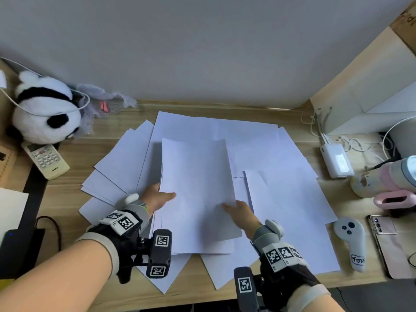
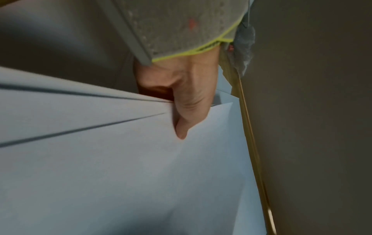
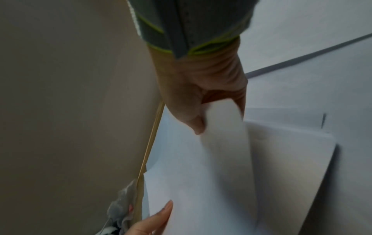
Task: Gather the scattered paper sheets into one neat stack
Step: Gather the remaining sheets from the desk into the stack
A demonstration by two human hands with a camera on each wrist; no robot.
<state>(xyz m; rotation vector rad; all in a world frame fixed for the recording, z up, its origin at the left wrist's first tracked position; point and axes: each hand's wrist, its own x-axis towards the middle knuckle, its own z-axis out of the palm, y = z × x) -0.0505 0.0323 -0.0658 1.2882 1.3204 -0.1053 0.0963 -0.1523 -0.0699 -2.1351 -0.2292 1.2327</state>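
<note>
Now both hands hold one white sheet (image 1: 198, 188) in the middle of the frame, raised above the scattered sheets (image 1: 258, 145) on the wooden worktop (image 1: 225, 296); the left hand (image 1: 157, 195) pinches its left edge, thumb on top; the right hand (image 1: 242, 211) pinches its lower right corner; a plush panda (image 1: 45, 109) sits at upper left; a white remote (image 1: 46, 159) lies below it.

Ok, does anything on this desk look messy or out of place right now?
Yes: the paper sheets are fanned across the desk at clashing angles, some overhanging its front edge. Only the sheet that the left hand and right hand hold looks squared.
</note>
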